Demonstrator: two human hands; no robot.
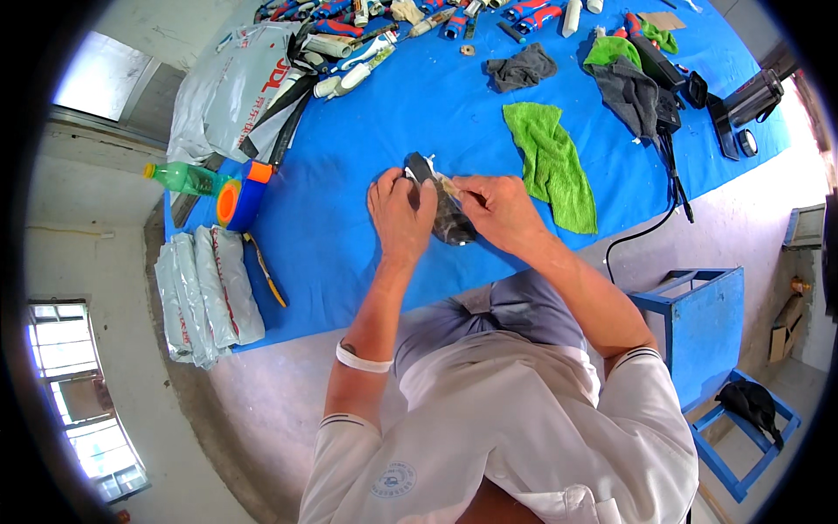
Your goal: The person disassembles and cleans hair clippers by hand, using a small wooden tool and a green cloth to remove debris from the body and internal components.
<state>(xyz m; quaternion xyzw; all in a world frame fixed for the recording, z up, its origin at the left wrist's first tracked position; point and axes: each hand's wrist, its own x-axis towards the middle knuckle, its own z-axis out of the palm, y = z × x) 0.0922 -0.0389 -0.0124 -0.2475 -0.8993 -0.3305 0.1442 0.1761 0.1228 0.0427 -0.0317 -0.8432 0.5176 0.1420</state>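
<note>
Left hand [400, 212]: we pinch the black object [449, 218] at its upper end
Right hand [493, 208]: we grip its clear wrapping
Object: on the blue surface [367, 157], between our hands
Nearby: green cloth [552, 162] just right

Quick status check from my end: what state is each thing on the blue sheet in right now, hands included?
Left hand: closed on the black object's upper end.
Right hand: fingers pinching the clear wrapping.
Black object: lying on the blue sheet, partly in clear wrapping.
Green towel: crumpled, lying loose.
Grey cloth: bunched up.
Green bottle: on its side, capped.
Tape roll: standing on edge.
Grey mailer bags: stacked flat.
</note>
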